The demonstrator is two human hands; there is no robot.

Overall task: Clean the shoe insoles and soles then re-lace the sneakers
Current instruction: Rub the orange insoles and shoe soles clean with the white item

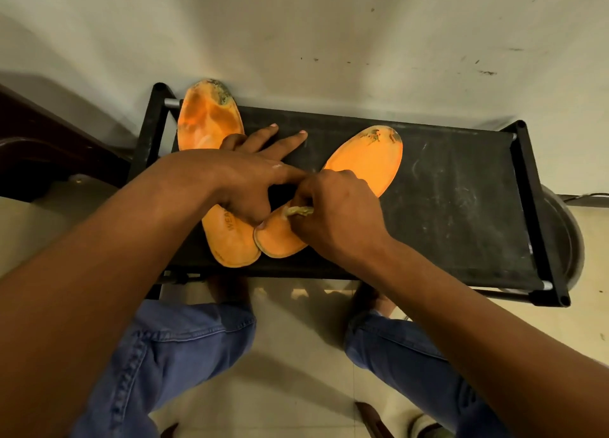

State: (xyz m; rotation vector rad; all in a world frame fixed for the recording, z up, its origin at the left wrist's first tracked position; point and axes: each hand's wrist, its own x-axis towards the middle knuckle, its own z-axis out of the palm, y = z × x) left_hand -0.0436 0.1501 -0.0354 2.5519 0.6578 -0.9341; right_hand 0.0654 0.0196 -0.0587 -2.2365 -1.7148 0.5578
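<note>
Two insoles are lying on the rack (461,187), which is standing against the wall (329,26). The left insole (204,121) is sitting at the rack's left end; the right insole (365,161) is lying beside it, heels overlapping at the front edge. The left hand (250,174) is resting across both. The right hand (333,207) is sitting on the right insole. The person's knees are sitting before the rack.

Desk (461,213) right half bare, open approach; two orange insoles (365,164) and both hands crowd left-centre.
</note>
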